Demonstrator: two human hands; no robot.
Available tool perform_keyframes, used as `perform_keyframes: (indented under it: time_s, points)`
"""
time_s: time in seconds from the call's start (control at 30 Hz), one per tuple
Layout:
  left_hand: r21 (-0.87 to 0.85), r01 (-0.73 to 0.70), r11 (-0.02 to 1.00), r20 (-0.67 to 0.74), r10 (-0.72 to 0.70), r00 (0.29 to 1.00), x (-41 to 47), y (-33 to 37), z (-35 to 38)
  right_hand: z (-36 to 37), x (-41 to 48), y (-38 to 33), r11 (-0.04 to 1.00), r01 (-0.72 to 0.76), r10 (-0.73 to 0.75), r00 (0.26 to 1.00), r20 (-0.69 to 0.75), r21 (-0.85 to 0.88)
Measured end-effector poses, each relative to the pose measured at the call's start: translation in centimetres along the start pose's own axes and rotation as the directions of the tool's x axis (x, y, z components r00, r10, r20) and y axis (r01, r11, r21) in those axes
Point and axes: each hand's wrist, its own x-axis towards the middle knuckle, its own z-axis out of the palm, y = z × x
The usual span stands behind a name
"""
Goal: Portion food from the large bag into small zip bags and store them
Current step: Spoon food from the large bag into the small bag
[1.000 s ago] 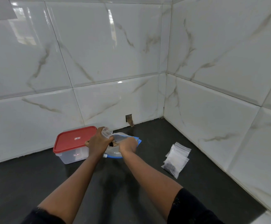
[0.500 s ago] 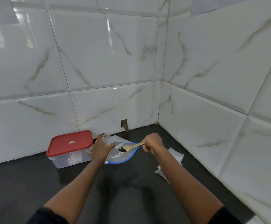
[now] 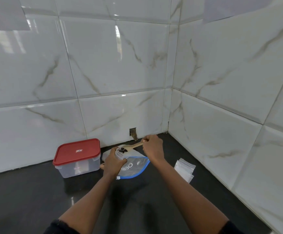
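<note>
Right hand [image 3: 152,147]: fingers curled round the handle of a wooden spoon [image 3: 134,146], whose bowl carries dark food pieces [image 3: 122,150] at the mouth of a small zip bag [image 3: 119,155]. Left hand [image 3: 114,163]: gripping that bag, over the large blue-edged bag [image 3: 135,167] lying on the dark counter [image 3: 36,200]. Left: red-lidded container [image 3: 77,152]. Right, well apart: stack of zip bags [image 3: 184,168].

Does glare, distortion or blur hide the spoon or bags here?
Head view: glare streaks the wall tiles, not the work area; the wide lens bows the tile joints; soft shadows fall on the counter; the spoon in the right hand reads clearly, the small bag in the left hand only faintly.
</note>
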Motion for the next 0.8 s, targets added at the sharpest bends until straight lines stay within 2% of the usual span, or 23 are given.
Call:
perform_keyframes:
  time_s: [0.17, 0.27, 0.4, 0.6, 0.67, 0.73, 0.8]
  points:
    - [-0.037, 0.009, 0.999, 0.005, -0.009, 1.0, 0.0, -0.3, 0.2, 0.9, -0.9, 0.3, 0.941, 0.277, -0.273, 0.961, 0.047, -0.194]
    - [-0.04, 0.016, 0.999, 0.008, -0.016, 1.0, 0.2, -0.5, 0.2, 1.0, -1.0, 0.9, 0.848, 0.449, -0.44, 0.893, 0.098, -0.281]
    - [-0.045, 0.015, 0.999, 0.001, -0.015, 1.0, 0.2, -0.8, 0.4, 1.4, -1.1, 2.0, 0.733, 0.594, -0.594, 0.796, 0.115, -0.331]
    - [-0.025, -0.003, 1.0, 0.004, 0.003, 1.0, 0.0, -0.8, 0.5, 1.5, -1.2, 3.4, 0.623, 0.694, -0.717, 0.691, 0.09, -0.361]
    - [-0.031, 0.004, 1.0, 0.011, -0.004, 1.0, -0.1, -0.8, 0.4, 1.3, -1.3, 3.6, 0.644, 0.682, -0.719, 0.694, 0.031, -0.347]
    - [-0.041, 0.006, 0.999, 0.017, -0.005, 1.0, -0.2, -1.1, 0.4, 0.9, -1.4, 3.8, 0.694, 0.658, -0.686, 0.727, 0.008, -0.293]
    - [-0.039, 0.007, 0.999, 0.022, -0.006, 1.0, -0.3, -1.2, 0.5, 0.4, -1.4, 4.2, 0.683, 0.67, -0.667, 0.734, 0.125, -0.291]
